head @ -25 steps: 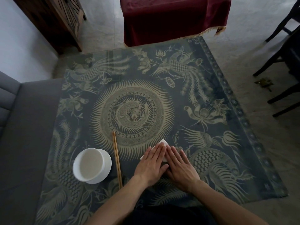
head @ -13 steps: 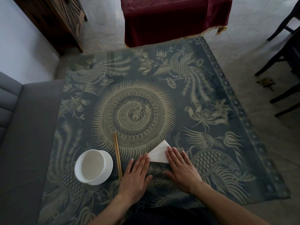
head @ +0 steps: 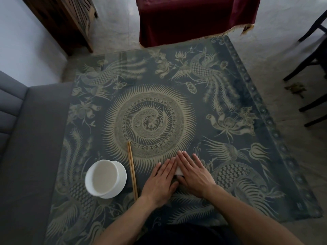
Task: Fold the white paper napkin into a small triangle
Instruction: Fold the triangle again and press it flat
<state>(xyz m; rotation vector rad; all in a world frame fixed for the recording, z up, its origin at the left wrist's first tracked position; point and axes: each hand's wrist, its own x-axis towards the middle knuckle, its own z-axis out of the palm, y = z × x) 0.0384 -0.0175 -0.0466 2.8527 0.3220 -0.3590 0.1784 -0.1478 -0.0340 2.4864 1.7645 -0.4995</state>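
The white paper napkin (head: 178,171) lies on the patterned table, almost wholly hidden beneath my hands; only a small white sliver shows between them, plus a tip near my right fingertips. My left hand (head: 161,181) lies flat, fingers straight, pressing on the napkin's left side. My right hand (head: 193,171) lies flat too, fingers straight and pointing up-left, pressing on the napkin's right part. The two hands touch side by side.
A white bowl (head: 103,177) on a white saucer stands to the left. A pair of wooden chopsticks (head: 132,170) lies between the bowl and my left hand. A grey sofa (head: 26,138) borders the table's left edge; dark chair legs (head: 307,71) stand at right.
Half a second ago my left hand was off the napkin and the folded white triangle showed. The left hand has moved back up-right and both hands now cover it.
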